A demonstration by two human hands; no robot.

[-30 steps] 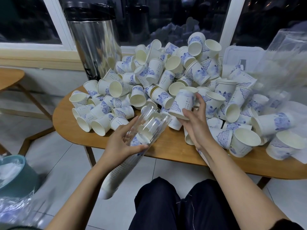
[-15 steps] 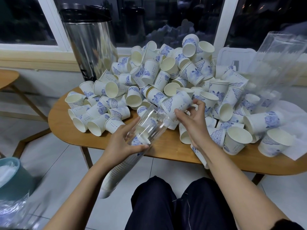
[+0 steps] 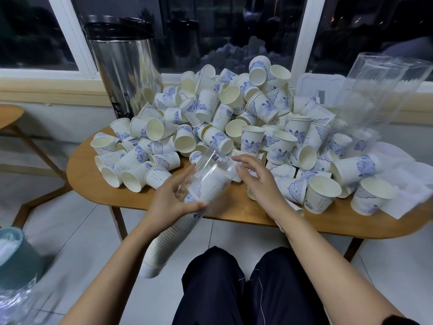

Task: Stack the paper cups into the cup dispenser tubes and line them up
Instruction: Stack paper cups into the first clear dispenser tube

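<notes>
Released, the paper cup [image 3: 209, 185] now sits inside the clear cylindrical tube [image 3: 219, 163].

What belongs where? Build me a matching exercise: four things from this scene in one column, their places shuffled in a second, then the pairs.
Things
1. clear tube
2. steel urn
3. teal bin
4. white tray

Places
A. on the floor, lower left
B. gripped by the left hand
C. standing at the back left of the cup pile
D. behind the cup pile, towards the right

Pairs: 1-B, 2-C, 3-A, 4-D
</notes>
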